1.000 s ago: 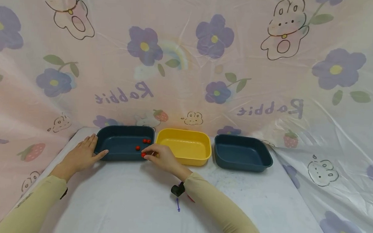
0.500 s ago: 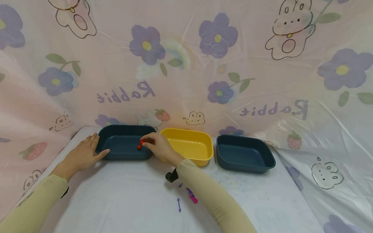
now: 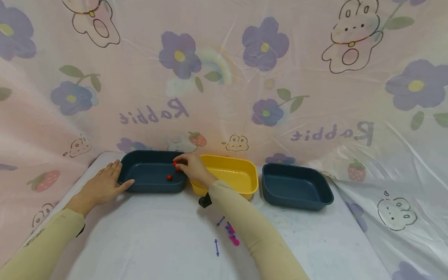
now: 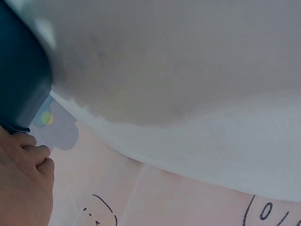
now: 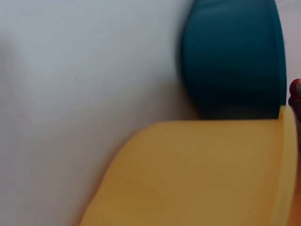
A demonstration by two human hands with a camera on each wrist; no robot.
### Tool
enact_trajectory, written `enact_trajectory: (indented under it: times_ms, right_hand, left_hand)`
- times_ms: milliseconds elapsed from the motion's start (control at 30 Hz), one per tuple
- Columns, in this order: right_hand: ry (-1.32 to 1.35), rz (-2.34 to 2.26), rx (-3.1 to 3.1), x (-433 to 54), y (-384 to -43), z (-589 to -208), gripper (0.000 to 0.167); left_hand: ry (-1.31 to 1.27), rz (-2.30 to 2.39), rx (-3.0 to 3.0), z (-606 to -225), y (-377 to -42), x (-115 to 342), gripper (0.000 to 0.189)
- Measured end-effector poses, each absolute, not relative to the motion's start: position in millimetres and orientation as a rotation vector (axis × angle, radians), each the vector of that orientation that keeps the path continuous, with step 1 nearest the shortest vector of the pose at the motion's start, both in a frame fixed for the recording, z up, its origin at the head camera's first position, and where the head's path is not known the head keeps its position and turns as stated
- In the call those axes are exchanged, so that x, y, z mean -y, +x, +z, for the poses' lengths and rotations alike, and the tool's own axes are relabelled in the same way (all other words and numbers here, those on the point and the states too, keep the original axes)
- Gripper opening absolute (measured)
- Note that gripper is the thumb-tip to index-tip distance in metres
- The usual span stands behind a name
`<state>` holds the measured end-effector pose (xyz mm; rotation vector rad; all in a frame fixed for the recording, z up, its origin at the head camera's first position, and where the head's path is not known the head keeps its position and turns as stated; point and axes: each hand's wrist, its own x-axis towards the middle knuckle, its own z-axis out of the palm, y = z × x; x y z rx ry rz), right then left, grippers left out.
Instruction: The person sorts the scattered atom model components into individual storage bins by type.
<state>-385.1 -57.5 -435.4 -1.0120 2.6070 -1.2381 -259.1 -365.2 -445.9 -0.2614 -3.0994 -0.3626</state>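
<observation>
My left hand (image 3: 103,186) rests with straight fingers against the left end of a dark blue basin (image 3: 148,187). In the left wrist view, its knuckles lie beside the basin's wall (image 4: 21,70). My right hand (image 3: 196,168) reaches over that basin's right end and pinches a small red ball (image 3: 175,163) between thumb and fingertips. Just below the fingertips shows another red ball (image 3: 177,169), partly hidden. A separate red ball (image 3: 169,177) lies on the basin floor. In the right wrist view a fingertip and a red ball (image 5: 294,88) appear at the right edge.
A yellow basin (image 3: 230,177) stands right beside the blue one, under my right wrist. Farther right is a second dark blue basin (image 3: 296,198). Small purple sticks (image 3: 217,247) and a pink piece (image 3: 234,240) lie on the white table near my right forearm. A printed curtain hangs behind.
My right hand, holding the red ball, has moved from the basin's front rim to farther inside, near the other balls. The purple and pink pieces are more exposed. The left hand has stayed put.
</observation>
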Motion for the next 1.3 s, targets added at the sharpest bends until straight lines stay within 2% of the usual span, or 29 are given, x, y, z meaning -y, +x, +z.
enact_trajectory:
  times_ms: [367,733,1300]
  right_hand:
    - [-0.944,-1.187,-2.653,58,-392,-432,0.027]
    - [-1.005,-1.14,-2.703,60,-394,-437,0.032]
    - [-1.03,-1.296,-2.643,38,-368,-428,0.028]
  left_hand:
    - [-0.265,-0.336,3.096,-448,-264,363,0.101]
    - [-0.258,-0.35,3.102,-448,-262,364,0.101]
    - [-0.279,-0.307,3.125,-450,-263,370,0.101]
